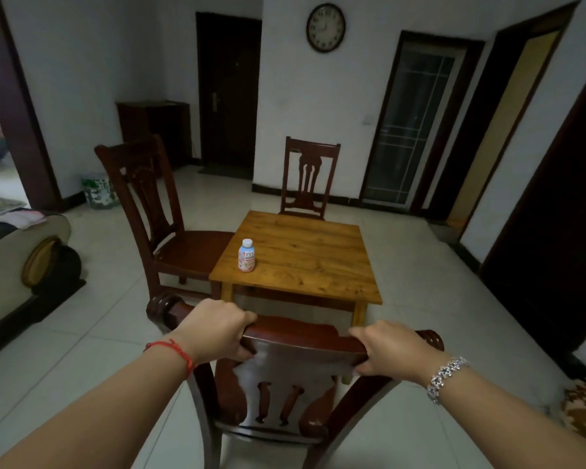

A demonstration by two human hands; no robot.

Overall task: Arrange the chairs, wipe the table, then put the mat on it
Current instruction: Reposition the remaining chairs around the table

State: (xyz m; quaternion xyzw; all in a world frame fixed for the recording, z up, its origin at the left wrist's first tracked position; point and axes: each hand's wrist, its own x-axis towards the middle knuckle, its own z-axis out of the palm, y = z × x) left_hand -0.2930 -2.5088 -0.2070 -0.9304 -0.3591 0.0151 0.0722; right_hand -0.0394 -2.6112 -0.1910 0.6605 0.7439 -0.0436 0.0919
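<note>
Chairs of dark reddish-brown carved wood numbered 3 in the head view, set around a small square table (305,255) of yellow-orange planks on a pale tiled floor (437,286). The nearest chair (285,374) stood just short of the table's near edge, its back toward the camera. The left hand (214,330) was closed over the left part of that chair's curved top rail, fingers wrapped over the front and thumb behind; a red string bracelet (173,350) circled its wrist. The right hand (389,350) was closed on the right part of the same rail, beside the scrolled end, with a silver chain bracelet (444,377) on its wrist. A second chair (156,211) stood at the table's left side, turned at an angle (its seat touching or slightly under the table's left edge, I could not tell which). The third chair (310,179) stood at the far side, its back upright and facing the camera. A small white plastic bottle (247,255) with a pink label and pale cap stood upright on the tabletop near the front-left corner. A round wall clock (325,27) hung on the white wall beyond. A sofa arm (24,258) showed at the left edge.
</note>
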